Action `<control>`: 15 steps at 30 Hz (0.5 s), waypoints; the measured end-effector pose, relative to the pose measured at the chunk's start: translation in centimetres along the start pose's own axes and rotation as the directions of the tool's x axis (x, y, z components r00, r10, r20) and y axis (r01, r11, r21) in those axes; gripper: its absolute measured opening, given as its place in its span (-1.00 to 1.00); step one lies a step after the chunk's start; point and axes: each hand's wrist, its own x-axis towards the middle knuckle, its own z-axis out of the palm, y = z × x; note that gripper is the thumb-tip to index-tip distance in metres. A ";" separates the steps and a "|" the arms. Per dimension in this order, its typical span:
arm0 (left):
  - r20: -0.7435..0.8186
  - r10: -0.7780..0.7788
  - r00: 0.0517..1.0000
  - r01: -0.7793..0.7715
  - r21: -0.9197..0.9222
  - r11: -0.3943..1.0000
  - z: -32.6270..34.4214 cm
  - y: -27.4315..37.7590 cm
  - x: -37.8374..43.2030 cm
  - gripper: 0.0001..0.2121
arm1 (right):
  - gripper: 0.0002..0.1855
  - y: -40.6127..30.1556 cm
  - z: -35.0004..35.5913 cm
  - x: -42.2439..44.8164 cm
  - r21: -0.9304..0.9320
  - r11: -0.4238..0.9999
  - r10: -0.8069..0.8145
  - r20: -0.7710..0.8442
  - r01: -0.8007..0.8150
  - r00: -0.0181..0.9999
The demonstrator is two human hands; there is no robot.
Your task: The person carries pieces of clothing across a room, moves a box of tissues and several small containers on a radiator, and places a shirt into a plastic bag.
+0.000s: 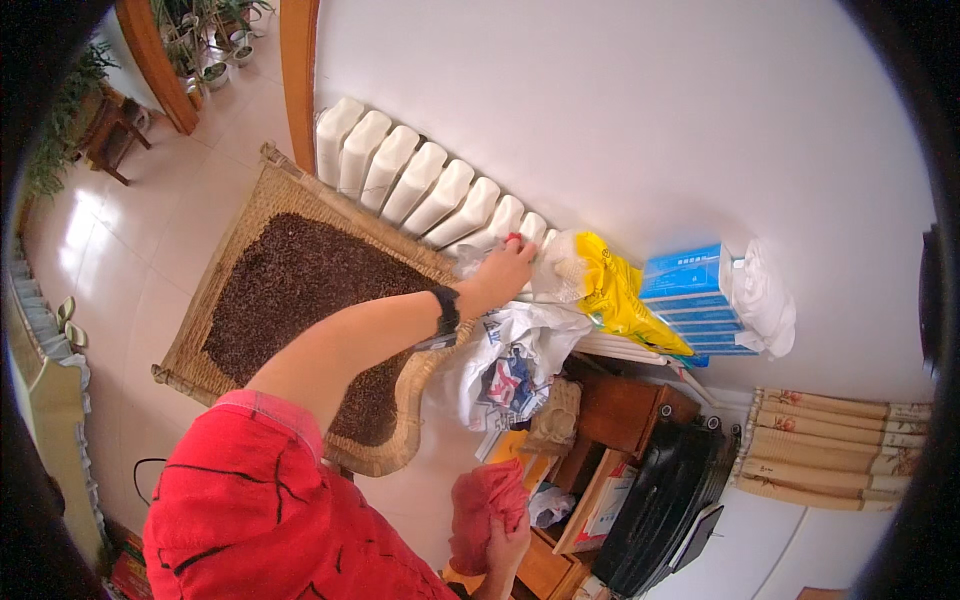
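My left hand [513, 264] reaches to the top of the white radiator [442, 191], its fingers on a small red thing [514, 238] whose kind I cannot tell. Beside that wrist lies a clear plastic bag [471, 259]. Lower down, my right hand [510, 544] grips a bunched red cloth [484, 502]. Between the two hands is a white printed plastic bag [517, 330]. A yellow plastic bag [615, 292] lies at the right end of the radiator. Under my left arm, a woven mat tray [202, 315] holds a spread of small dark brown grains or pods [300, 285].
Blue packages [690, 281] with a white bag [765, 300] stand by the wall. Below are a wooden cabinet [611, 405], a black suitcase [660, 495] and a folded patterned curtain [825, 450]. A wooden stool [112, 135] and potted plants [217, 71] are at the upper left.
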 end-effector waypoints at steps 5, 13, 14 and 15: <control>-0.067 -0.105 0.992 0.089 -0.212 0.973 -1.4 -1.2 -2.2 -0.72 | -0.39 2.4 0.8 0.1 0.132 0.991 0.022 -0.020 -0.019 1.000; -0.105 -0.288 0.952 0.287 -0.022 0.958 -2.1 -4.6 5.0 -0.74 | -0.35 2.1 0.6 0.4 -0.031 0.999 0.010 0.026 -0.009 1.000; -0.107 -0.247 0.963 0.250 0.019 0.968 -1.7 -4.6 4.8 -0.74 | -0.35 2.5 0.6 0.5 -0.055 0.998 -0.003 0.021 0.004 1.000; -0.106 -0.202 0.974 0.209 0.062 0.976 -1.2 -4.6 4.5 -0.73 | -0.34 2.7 0.7 0.5 -0.036 0.999 -0.005 0.026 0.006 1.000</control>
